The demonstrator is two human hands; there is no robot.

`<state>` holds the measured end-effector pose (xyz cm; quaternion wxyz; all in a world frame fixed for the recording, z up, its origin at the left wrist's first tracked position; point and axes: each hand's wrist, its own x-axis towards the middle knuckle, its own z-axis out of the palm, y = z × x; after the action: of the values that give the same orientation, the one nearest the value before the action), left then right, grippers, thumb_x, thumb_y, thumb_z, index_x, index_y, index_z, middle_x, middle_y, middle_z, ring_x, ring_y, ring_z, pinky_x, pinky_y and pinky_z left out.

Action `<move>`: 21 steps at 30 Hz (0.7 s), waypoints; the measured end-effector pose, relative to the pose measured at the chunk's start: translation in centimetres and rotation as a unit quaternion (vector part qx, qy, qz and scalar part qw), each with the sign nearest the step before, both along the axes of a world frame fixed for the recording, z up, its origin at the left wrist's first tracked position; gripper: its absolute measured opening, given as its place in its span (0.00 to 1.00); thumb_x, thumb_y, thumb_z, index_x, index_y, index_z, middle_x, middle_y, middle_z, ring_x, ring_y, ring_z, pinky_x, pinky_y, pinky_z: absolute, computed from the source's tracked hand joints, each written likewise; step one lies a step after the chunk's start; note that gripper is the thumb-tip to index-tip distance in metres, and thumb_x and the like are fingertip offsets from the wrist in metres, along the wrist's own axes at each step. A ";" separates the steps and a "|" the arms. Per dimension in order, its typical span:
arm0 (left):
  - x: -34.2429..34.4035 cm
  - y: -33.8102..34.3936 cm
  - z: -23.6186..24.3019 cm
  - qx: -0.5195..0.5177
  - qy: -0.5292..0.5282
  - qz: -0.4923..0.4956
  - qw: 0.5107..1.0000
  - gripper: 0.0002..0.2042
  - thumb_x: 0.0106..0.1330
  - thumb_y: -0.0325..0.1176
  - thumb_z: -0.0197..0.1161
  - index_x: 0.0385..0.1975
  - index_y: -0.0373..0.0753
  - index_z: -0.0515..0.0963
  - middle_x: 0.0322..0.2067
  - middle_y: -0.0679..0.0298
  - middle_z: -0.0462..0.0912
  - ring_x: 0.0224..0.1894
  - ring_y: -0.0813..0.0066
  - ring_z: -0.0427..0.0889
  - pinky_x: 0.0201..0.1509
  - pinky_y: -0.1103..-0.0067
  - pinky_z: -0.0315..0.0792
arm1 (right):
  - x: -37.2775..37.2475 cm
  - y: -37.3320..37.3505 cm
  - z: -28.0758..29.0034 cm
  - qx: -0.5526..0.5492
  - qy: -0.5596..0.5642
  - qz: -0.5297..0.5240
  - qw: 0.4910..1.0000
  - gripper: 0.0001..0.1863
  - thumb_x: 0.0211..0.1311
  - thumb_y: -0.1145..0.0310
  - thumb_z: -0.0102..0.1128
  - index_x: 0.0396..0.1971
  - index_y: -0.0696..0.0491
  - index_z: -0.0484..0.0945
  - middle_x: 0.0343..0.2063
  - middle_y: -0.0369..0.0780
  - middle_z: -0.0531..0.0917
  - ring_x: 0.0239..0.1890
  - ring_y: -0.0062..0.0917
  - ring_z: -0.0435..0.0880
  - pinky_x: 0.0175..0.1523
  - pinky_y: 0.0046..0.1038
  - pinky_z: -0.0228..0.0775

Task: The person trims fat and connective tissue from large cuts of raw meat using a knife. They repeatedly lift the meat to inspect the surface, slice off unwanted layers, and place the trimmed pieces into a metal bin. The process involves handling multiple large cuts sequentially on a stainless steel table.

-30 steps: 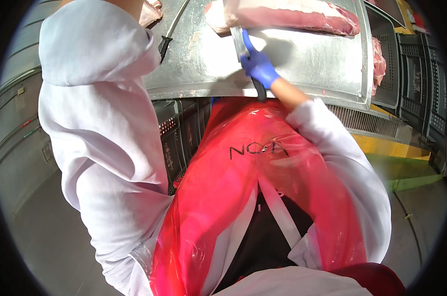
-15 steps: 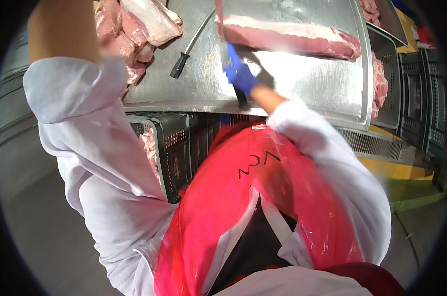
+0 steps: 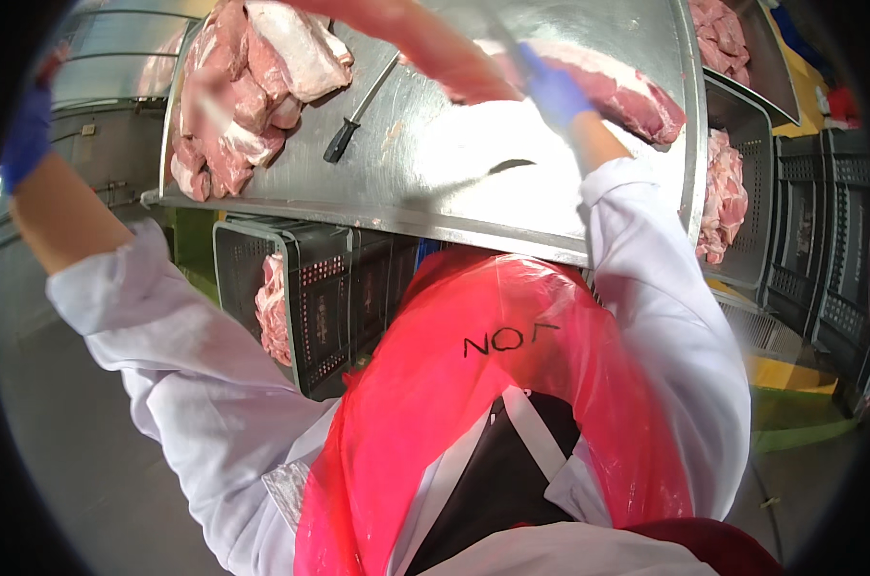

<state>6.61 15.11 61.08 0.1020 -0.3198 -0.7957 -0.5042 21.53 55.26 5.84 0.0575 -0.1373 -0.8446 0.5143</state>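
Note:
My blue-gloved right hand (image 3: 557,91) is blurred, closed on a knife (image 3: 510,43) whose blade points up-left. Behind it a long pork loin (image 3: 637,101) with a pale fat side lies on the steel table (image 3: 445,206). A blurred pink strip of meat (image 3: 416,48) crosses from the top edge toward the knife, partly over the loin. My blue-gloved left hand (image 3: 27,130) is out at the far-left rim, its fingers blurred and partly hidden in shadow, away from the table. A honing steel with black handle (image 3: 341,139) lies beside a pile of raw cuts (image 3: 238,125).
Dark crates with meat stand below the table's left front (image 3: 320,312) and at its right end (image 3: 742,192). A metal tray of meat (image 3: 728,38) is at top right, with stacked black crates (image 3: 819,221) at far right and metal rails (image 3: 118,58) at upper left.
My left hand has swung out to the left rim. My right hand and knife have moved up and right. A pink strip now crosses in the air. More of the meat pile shows.

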 end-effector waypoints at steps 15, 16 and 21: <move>11.5 12.5 -56.5 -0.441 0.011 -0.099 0.892 0.18 0.60 0.38 0.64 0.45 0.34 0.77 0.43 0.48 0.81 0.49 0.48 0.81 0.53 0.59 0.74 | 10.1 0.1 5.7 -0.064 -0.101 -0.021 0.993 0.32 0.68 0.67 0.60 0.70 0.46 0.63 0.27 0.40 0.81 0.23 0.21 0.79 0.31 0.27 0.73; 11.3 13.1 -57.9 -0.406 -0.005 -0.089 0.909 0.14 0.61 0.36 0.63 0.42 0.34 0.77 0.41 0.49 0.82 0.46 0.49 0.82 0.51 0.60 0.75 | 11.2 -1.1 6.5 -0.067 -0.112 -0.030 0.991 0.31 0.68 0.67 0.59 0.70 0.47 0.63 0.27 0.39 0.81 0.23 0.20 0.79 0.31 0.26 0.73; 6.5 14.0 -57.2 -0.013 -0.599 -0.100 0.795 0.14 0.72 0.41 0.58 0.38 0.35 0.81 0.31 0.58 0.85 0.31 0.68 0.83 0.38 0.75 0.78 | 15.2 -3.3 4.8 -0.164 -0.077 -0.064 0.981 0.32 0.70 0.68 0.58 0.72 0.48 0.61 0.30 0.38 0.79 0.22 0.18 0.76 0.28 0.23 0.72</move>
<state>13.11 29.13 3.84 -0.4497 -0.0331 -0.6677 -0.5923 36.68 52.00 10.62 0.0018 -0.2377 -0.7404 0.6287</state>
